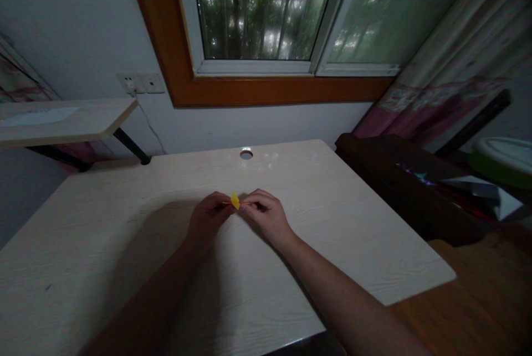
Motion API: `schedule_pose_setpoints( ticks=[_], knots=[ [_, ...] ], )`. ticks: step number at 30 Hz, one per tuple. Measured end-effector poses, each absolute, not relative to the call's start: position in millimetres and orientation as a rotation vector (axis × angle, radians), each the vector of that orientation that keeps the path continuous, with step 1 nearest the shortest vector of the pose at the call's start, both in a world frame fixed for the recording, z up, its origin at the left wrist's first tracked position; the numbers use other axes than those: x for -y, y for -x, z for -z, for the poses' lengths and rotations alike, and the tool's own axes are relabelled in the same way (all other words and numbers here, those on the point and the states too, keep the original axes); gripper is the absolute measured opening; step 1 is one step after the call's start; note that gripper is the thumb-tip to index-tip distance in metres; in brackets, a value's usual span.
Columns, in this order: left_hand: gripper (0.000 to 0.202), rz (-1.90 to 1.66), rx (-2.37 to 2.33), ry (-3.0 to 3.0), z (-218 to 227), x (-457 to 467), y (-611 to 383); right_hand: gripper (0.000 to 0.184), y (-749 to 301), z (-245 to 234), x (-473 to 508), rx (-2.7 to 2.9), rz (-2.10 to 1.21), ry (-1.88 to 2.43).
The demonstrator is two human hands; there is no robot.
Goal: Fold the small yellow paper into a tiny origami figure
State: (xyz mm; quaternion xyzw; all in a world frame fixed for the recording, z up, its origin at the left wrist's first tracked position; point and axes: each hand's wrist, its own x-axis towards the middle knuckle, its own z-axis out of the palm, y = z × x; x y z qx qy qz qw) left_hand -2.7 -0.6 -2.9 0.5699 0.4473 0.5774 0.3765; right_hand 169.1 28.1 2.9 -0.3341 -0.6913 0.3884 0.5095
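A tiny yellow piece of folded paper sits up in the air just above the pale wooden table, near the middle of it. The left hand pinches the paper from one side with its fingertips closed tight on it. The right hand pinches it from the other side, and its fingers are closed on the paper too. The two hands touch each other at the paper. Both bare arms reach out across the table from the near edge. Past the paper, near the far edge of the table, there is a small round hole with a shiny ring. Nothing lies on the table between the hands and that hole. Behind the table is a big window with a brown wooden frame, and green trees show through the glass. To the left of the table stands a second small light wooden desk, and a white wall socket is just above it. To the right of the table is a dark brown wooden bench and a pink and cream curtain.
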Motion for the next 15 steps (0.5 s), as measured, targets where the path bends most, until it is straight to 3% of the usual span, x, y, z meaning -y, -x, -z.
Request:
schedule_pose_setpoints(
  ticks=[15],
  knots=[
    [0.013,-1.497,-1.086,-1.347,4.5,0.8,3.9,0.006,-172.1,-9.5,-26.9,1.608,-1.033,0.756]
  ],
)
